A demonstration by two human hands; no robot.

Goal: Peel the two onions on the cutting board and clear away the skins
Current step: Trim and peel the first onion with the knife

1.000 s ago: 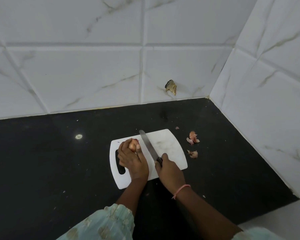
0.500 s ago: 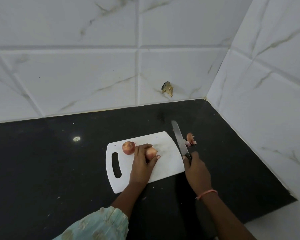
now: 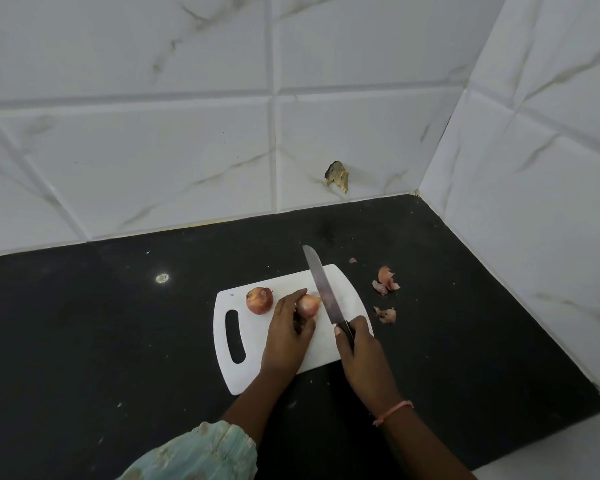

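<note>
Where a black desk (image 3: 84, 341) meets white marble-veined wall tiles (image 3: 153, 150) in a corner, the left hand (image 3: 286, 336) curls its fingers around one onion (image 3: 308, 305) on the white cutting board (image 3: 257, 368), the other onion (image 3: 259, 300) just beside, while the right hand (image 3: 361, 355) grips a knife (image 3: 321, 287) and skins (image 3: 384, 280) lie on the desk.

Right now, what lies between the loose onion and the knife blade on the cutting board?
In the head view, the left hand holding the second onion lies between the loose onion and the knife.
</note>
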